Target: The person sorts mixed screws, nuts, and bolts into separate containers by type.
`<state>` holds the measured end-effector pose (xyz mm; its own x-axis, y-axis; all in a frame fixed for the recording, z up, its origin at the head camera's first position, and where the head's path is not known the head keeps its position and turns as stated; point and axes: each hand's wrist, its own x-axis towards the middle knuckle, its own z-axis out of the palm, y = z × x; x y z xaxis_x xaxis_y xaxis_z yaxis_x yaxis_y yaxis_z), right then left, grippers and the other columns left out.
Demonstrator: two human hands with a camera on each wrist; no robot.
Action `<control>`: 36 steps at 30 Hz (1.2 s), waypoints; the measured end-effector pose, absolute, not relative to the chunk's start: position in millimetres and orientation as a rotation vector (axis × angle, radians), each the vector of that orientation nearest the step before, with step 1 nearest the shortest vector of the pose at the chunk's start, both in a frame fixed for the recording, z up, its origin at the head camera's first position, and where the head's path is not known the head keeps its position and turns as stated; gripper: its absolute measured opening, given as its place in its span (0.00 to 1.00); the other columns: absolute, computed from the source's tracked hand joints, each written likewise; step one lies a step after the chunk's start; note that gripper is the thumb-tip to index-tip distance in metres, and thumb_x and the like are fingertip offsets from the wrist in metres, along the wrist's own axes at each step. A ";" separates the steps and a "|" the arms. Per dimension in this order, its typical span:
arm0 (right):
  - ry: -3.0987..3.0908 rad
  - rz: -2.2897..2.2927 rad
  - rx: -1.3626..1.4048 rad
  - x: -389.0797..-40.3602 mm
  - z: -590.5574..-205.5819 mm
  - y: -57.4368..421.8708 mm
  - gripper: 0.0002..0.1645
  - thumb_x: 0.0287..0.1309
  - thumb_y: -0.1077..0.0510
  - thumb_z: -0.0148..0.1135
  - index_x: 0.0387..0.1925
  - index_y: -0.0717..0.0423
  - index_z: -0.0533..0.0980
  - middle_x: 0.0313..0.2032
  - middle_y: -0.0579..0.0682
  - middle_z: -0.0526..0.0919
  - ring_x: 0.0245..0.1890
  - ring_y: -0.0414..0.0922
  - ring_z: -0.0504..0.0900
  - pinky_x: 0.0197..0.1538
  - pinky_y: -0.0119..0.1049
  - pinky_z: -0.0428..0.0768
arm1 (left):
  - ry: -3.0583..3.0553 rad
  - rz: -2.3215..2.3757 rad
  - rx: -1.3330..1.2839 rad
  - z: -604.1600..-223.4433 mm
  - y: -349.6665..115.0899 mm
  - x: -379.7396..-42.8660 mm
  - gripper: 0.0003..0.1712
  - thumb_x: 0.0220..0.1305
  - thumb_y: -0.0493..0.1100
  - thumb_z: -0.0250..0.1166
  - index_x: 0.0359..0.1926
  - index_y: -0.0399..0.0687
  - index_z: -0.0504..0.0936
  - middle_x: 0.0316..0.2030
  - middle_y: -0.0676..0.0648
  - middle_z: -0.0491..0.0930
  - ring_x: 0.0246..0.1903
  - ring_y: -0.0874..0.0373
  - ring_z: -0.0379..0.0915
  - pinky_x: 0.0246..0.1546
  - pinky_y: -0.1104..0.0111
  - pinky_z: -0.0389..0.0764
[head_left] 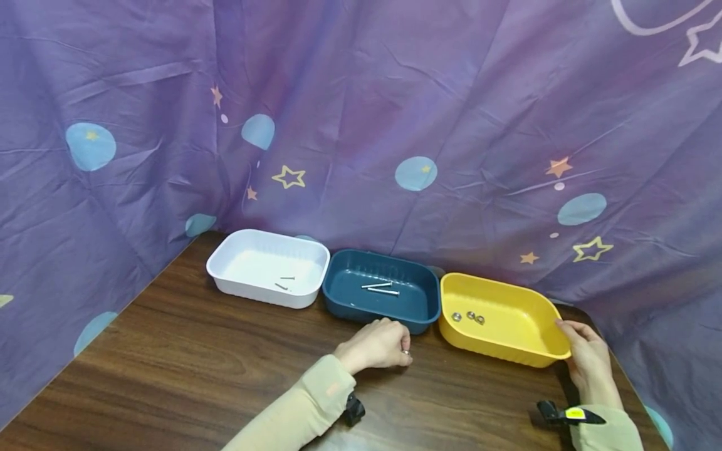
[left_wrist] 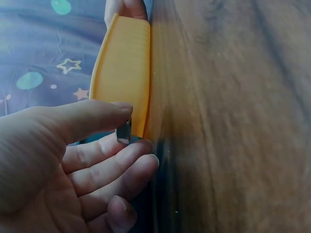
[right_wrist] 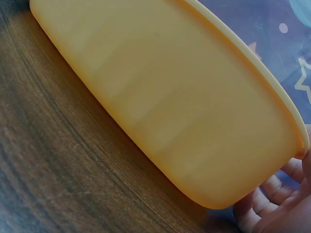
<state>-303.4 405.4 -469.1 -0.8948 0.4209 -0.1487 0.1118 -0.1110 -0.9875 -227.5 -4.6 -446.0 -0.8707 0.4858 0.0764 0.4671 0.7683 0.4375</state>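
My left hand pinches a small shiny metal nut between thumb and forefinger, just in front of the blue tray. Its other fingers curl loosely below the nut in the left wrist view. At the right end of the yellow tray, my right hand grips the rim and end wall; some of its fingers are hidden behind that wall in the right wrist view. Inside the yellow tray, three metal nuts lie toward the left. Long screws lie in the blue tray.
A white tray with small screws stands left of the blue one. All three trays form a row along the back of the wooden table. Behind them hangs a purple patterned cloth.
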 end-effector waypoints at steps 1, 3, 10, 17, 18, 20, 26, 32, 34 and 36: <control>-1.933 2.112 -0.598 -303.2 -469.1 405.8 0.08 0.57 0.54 0.71 0.32 0.48 0.78 0.27 0.38 0.79 0.27 0.35 0.78 0.27 0.28 0.77 | 2.912 0.705 0.799 -445.5 -3.8 -226.9 0.10 0.52 0.52 0.74 0.27 0.56 0.81 0.20 0.63 0.73 0.23 0.66 0.71 0.27 0.72 0.72; -1.921 2.124 -0.590 -302.8 -469.1 406.7 0.08 0.56 0.54 0.71 0.32 0.48 0.78 0.26 0.38 0.79 0.26 0.35 0.78 0.27 0.28 0.77 | 2.908 0.707 0.820 -444.2 -2.3 -226.2 0.10 0.52 0.51 0.73 0.27 0.56 0.81 0.19 0.63 0.73 0.23 0.67 0.71 0.26 0.72 0.72; -1.894 2.176 -0.509 -302.6 -466.7 410.3 0.06 0.58 0.57 0.70 0.30 0.47 0.79 0.26 0.40 0.80 0.25 0.36 0.79 0.26 0.28 0.78 | 2.904 0.697 0.857 -440.5 5.4 -224.2 0.10 0.53 0.53 0.73 0.27 0.57 0.80 0.20 0.64 0.73 0.23 0.68 0.70 0.25 0.73 0.71; -1.909 2.157 -0.533 -302.5 -464.7 412.5 0.06 0.57 0.56 0.71 0.30 0.47 0.79 0.26 0.39 0.80 0.25 0.36 0.79 0.25 0.29 0.78 | 2.878 0.687 0.932 -437.7 21.9 -222.9 0.11 0.56 0.54 0.72 0.27 0.58 0.80 0.20 0.64 0.73 0.22 0.69 0.69 0.24 0.75 0.69; -1.908 2.159 -0.540 -302.8 -464.9 412.3 0.06 0.57 0.56 0.70 0.30 0.47 0.79 0.26 0.39 0.80 0.25 0.36 0.79 0.26 0.29 0.78 | 2.877 0.683 0.942 -436.8 24.6 -223.2 0.10 0.56 0.54 0.72 0.27 0.58 0.80 0.20 0.65 0.73 0.22 0.69 0.69 0.24 0.75 0.69; -1.908 2.168 -0.538 -303.7 -465.6 411.5 0.05 0.58 0.56 0.70 0.29 0.47 0.79 0.26 0.39 0.80 0.25 0.36 0.79 0.26 0.29 0.78 | 2.884 0.668 0.964 -434.4 29.8 -224.8 0.11 0.56 0.54 0.71 0.27 0.59 0.79 0.20 0.65 0.72 0.21 0.70 0.69 0.23 0.75 0.69; -1.909 2.165 -0.564 -306.2 -467.4 408.9 0.06 0.56 0.55 0.71 0.30 0.47 0.79 0.28 0.38 0.80 0.29 0.35 0.78 0.29 0.28 0.78 | 2.934 0.605 1.052 -423.4 45.5 -232.7 0.09 0.58 0.55 0.70 0.29 0.60 0.81 0.21 0.66 0.72 0.22 0.71 0.68 0.22 0.75 0.69; -1.910 2.166 -0.552 -305.3 -469.4 407.9 0.07 0.56 0.55 0.71 0.33 0.50 0.79 0.28 0.39 0.80 0.29 0.36 0.79 0.29 0.28 0.78 | 2.966 0.518 1.115 -406.7 68.7 -239.3 0.08 0.58 0.55 0.69 0.29 0.63 0.80 0.21 0.67 0.72 0.23 0.72 0.68 0.22 0.74 0.69; -1.909 2.164 -0.555 -304.2 -469.9 407.8 0.07 0.57 0.55 0.71 0.33 0.50 0.79 0.28 0.39 0.80 0.29 0.36 0.79 0.29 0.28 0.78 | 2.978 0.487 1.131 -400.7 77.8 -242.1 0.08 0.57 0.56 0.69 0.27 0.64 0.79 0.21 0.67 0.71 0.23 0.72 0.68 0.21 0.73 0.69; -1.908 2.166 -0.550 -302.9 -470.0 408.0 0.07 0.56 0.55 0.71 0.32 0.49 0.79 0.28 0.39 0.80 0.29 0.36 0.78 0.29 0.28 0.78 | 2.988 0.472 1.140 -395.5 87.0 -246.6 0.09 0.57 0.56 0.69 0.26 0.64 0.78 0.21 0.67 0.71 0.23 0.72 0.68 0.21 0.74 0.69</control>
<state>-302.9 408.0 -470.0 -0.9100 0.3896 -0.1420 0.0918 -0.1447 -0.9852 -246.6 87.0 -395.5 -0.7477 0.6371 0.1870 0.6637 0.7094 0.2372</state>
